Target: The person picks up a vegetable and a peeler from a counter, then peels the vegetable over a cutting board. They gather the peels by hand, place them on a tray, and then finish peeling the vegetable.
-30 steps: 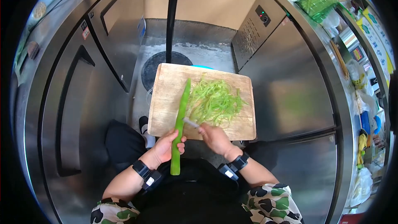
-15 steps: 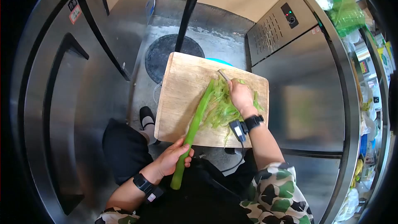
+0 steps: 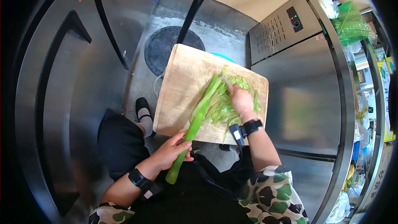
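My left hand (image 3: 175,151) wraps round the lower part of a long green celtuce stem (image 3: 197,118). The stem slants up and away, its far end over a wooden cutting board (image 3: 176,79). Closed on a slim silver peeler (image 3: 225,80), my right hand (image 3: 242,100) hovers over the right part of the board, the tool's head near the stem's far end. Its blade is too blurred to make out. Pale green peelings (image 3: 222,108) lie heaped on the board, beneath and beside my right hand.
Steel cabinets stand at the left (image 3: 62,99) and the right (image 3: 306,95). A black pole (image 3: 199,4) rises behind the board, near a dark round disc (image 3: 159,52) on the floor. Bagged goods (image 3: 352,25) fill the right shelves. A blue rim shows behind the board.
My right hand and the peeler have shifted slightly, and a peel strip now sticks up by the stem's far end. The stem has tilted a little. The camera view has shifted slightly.
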### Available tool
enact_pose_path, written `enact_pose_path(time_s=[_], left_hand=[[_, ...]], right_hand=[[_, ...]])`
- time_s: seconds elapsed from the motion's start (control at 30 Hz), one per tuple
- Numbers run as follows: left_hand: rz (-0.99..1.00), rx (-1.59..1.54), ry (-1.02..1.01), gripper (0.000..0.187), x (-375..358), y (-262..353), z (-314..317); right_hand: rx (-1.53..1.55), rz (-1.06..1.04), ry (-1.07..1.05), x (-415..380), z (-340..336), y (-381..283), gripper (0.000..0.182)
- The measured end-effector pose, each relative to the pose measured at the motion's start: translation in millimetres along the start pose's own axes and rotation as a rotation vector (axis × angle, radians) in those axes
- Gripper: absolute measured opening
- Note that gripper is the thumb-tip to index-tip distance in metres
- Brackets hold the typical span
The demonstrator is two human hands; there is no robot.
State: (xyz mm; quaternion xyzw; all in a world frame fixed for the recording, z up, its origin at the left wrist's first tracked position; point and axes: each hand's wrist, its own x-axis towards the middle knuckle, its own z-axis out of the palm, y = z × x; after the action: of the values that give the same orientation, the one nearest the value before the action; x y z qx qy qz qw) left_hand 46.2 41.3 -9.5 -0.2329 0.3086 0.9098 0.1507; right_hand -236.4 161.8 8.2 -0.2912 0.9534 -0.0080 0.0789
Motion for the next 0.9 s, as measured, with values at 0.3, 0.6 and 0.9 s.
enact_pose_path(time_s=[0.3,0.6,0.9], left_hand=[[-0.012,-0.04,0.049,0.063,-1,-1,6],[0.068,0.089,0.161,0.045,-8,-8,6],[-0.128,-0.125,0.015,0.037,-11,-17,-2]], right_hand=[[0.141,-0.378,-0.413,-133,-39,-54,0.019],[0.018,-0.014,0.053,-9,-24,15,0.034],[0.138,-0.268,-0.443,-106,-28,-53,0.034]])
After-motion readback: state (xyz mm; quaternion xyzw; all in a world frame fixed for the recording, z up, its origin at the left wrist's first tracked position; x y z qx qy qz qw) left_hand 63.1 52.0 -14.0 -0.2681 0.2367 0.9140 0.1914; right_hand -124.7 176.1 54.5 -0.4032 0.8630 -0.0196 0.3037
